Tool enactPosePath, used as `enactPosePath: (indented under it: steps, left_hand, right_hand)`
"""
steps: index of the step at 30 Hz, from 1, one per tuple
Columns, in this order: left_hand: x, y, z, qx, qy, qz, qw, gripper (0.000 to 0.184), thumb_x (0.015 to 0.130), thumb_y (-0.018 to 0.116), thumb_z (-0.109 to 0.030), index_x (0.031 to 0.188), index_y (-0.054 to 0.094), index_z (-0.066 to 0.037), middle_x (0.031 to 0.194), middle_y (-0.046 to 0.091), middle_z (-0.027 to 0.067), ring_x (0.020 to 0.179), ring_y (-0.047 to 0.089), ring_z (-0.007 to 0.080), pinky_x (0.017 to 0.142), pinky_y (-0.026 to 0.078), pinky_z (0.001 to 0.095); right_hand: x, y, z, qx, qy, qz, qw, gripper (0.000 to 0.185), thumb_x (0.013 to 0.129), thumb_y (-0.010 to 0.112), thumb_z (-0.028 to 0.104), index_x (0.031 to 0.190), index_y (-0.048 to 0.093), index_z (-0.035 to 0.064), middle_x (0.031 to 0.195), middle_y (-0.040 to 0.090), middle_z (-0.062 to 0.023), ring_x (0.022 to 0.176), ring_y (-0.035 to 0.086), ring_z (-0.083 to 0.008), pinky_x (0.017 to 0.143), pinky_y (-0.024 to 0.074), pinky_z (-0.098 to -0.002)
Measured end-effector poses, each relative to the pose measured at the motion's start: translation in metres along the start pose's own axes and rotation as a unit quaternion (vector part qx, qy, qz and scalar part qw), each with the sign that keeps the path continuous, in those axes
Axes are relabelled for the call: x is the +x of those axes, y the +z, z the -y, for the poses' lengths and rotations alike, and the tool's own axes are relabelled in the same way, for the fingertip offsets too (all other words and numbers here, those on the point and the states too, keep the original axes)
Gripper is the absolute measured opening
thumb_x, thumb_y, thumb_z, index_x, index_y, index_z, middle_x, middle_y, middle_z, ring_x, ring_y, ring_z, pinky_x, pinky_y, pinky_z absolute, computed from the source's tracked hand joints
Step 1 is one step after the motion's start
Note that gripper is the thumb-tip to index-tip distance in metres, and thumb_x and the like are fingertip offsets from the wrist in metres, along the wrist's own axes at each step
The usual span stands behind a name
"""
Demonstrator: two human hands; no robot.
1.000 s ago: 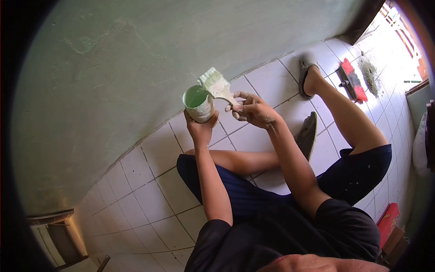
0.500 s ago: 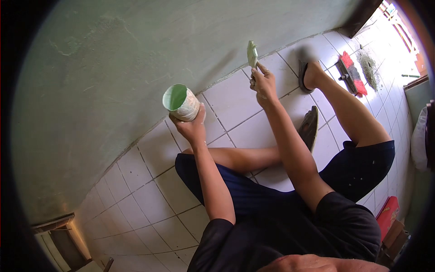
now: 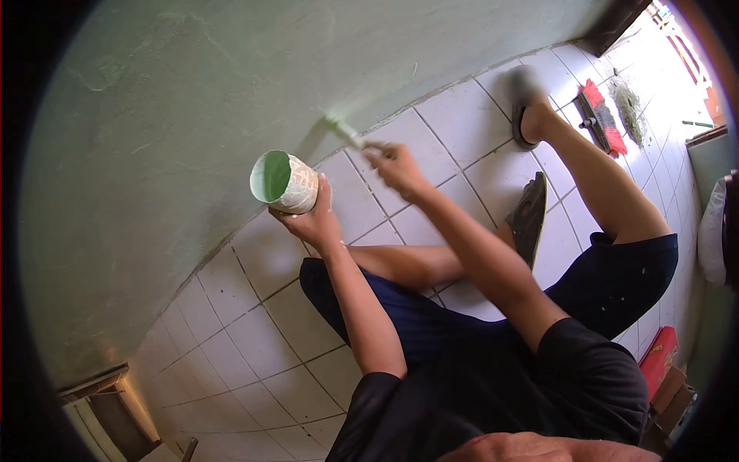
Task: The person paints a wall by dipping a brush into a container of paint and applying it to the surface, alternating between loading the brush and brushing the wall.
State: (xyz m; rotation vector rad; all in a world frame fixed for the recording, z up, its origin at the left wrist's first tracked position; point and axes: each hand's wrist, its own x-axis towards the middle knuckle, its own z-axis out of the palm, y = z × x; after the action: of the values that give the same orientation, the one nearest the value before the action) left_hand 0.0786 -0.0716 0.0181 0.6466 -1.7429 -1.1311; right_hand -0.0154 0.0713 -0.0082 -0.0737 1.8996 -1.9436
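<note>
Green wall point(image 3: 192, 92), fills upper left of view. White tiled floor point(image 3: 262, 339) under it. Broom head point(image 3: 600, 119), red and black, lying on floor. Cup point(image 3: 302, 187), crusted white outside, green inside, in front of wall; left hand point(image 3: 312, 221) grip wrapped around it. Brush point(image 3: 345, 132), blurred, bristle end at wall, contact can't tell; right hand point(image 3: 396, 169) grip closed on it.

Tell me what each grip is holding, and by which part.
The left grip holds the cup around its lower end; the right grip holds the brush by its handle, though blur obscures exact finger placement.
</note>
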Motion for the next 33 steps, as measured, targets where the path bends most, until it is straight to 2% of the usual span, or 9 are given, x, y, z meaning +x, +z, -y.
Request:
enactPosePath:
  steps: [3,7,12,19,21,23,24,27,33]
  left_hand:
    - [-0.001,-0.001,0.000,0.000,0.000,0.004,1.000,0.085,0.072,0.095,-0.022,0.138,0.047,0.004,0.132,0.058,0.0193,0.120,0.064,0.0315,0.104,0.054,0.0464]
    - [-0.002,0.003,0.005,-0.019,0.001,0.006,1.000,0.086,0.073,0.095,-0.024,0.139,0.046,0.003,0.132,0.059,0.0180,0.118,0.065,0.0311,0.104,0.054,0.0465]
    - [-0.004,0.006,-0.001,-0.021,-0.003,0.002,1.000,0.086,0.073,0.095,-0.024,0.138,0.046,0.003,0.131,0.060,0.0177,0.117,0.066,0.0310,0.103,0.055,0.0459]
    - [0.000,0.005,-0.006,-0.011,0.003,-0.046,0.999,0.082,0.076,0.093,-0.019,0.136,0.043,0.005,0.130,0.059,0.0210,0.120,0.065,0.0315,0.103,0.057,0.0448]
    - [0.000,0.004,-0.008,-0.034,-0.012,-0.055,0.998,0.082,0.077,0.093,-0.017,0.137,0.042,0.006,0.130,0.059,0.0216,0.121,0.065,0.0316,0.104,0.057,0.0445]
    - [0.000,0.001,-0.011,-0.047,-0.033,-0.058,0.997,0.087,0.077,0.093,-0.018,0.141,0.040,0.006,0.136,0.057,0.0218,0.125,0.062,0.0325,0.108,0.054,0.0456]
    - [0.000,0.000,-0.011,-0.048,-0.038,-0.059,0.996,0.089,0.076,0.093,-0.018,0.144,0.040,0.005,0.139,0.056,0.0218,0.127,0.061,0.0330,0.110,0.052,0.0463]
    - [0.000,-0.003,-0.011,-0.008,-0.016,-0.063,0.998,0.084,0.076,0.094,-0.019,0.139,0.043,0.005,0.133,0.058,0.0206,0.122,0.064,0.0318,0.105,0.055,0.0453]
    - [0.000,-0.002,-0.006,0.003,0.007,-0.059,0.998,0.082,0.075,0.094,-0.021,0.136,0.045,0.004,0.128,0.059,0.0187,0.117,0.066,0.0313,0.102,0.056,0.0453]
  right_hand:
    - [0.042,-0.088,-0.007,0.112,0.009,-0.032,0.993,0.036,0.099,0.070,0.014,0.134,0.069,0.0039,0.073,0.056,0.0023,0.051,0.043,-0.0048,0.041,0.0344,-0.0240]
    - [0.057,-0.171,0.018,0.126,-0.032,-0.160,0.978,0.039,0.099,0.069,0.012,0.136,0.067,-0.0016,0.076,0.054,0.0027,0.051,0.041,-0.0041,0.042,0.0308,-0.0223]
    - [0.067,-0.157,0.012,0.225,-0.058,-0.309,0.922,0.038,0.101,0.066,0.010,0.137,0.064,-0.0015,0.076,0.053,0.0018,0.053,0.044,-0.0070,0.044,0.0336,-0.0227]
    - [0.038,0.041,-0.039,0.041,-0.020,-0.139,0.989,0.037,0.101,0.068,0.014,0.135,0.067,-0.0005,0.069,0.054,0.0018,0.049,0.044,-0.0065,0.041,0.0337,-0.0264]
    - [0.013,0.053,-0.032,0.066,-0.006,-0.086,0.994,0.038,0.101,0.069,0.014,0.136,0.067,-0.0001,0.070,0.055,0.0017,0.050,0.045,-0.0064,0.042,0.0336,-0.0260]
    - [-0.003,0.043,-0.018,0.056,0.053,0.046,0.996,0.038,0.100,0.070,0.014,0.136,0.068,0.0004,0.073,0.057,0.0014,0.051,0.045,-0.0059,0.043,0.0331,-0.0249]
    - [-0.002,0.029,-0.013,0.042,0.034,0.045,0.998,0.035,0.098,0.070,0.019,0.130,0.074,0.0041,0.073,0.063,-0.0018,0.060,0.050,-0.0082,0.053,0.0414,-0.0291]
    - [0.027,-0.043,0.013,0.069,0.022,-0.020,0.997,0.030,0.098,0.070,0.013,0.127,0.074,0.0035,0.070,0.057,-0.0002,0.050,0.043,-0.0073,0.043,0.0345,-0.0274]
    - [0.042,-0.164,0.069,0.162,-0.034,-0.198,0.966,0.041,0.098,0.067,0.008,0.137,0.064,-0.0043,0.074,0.052,0.0018,0.053,0.043,-0.0057,0.042,0.0320,-0.0243]
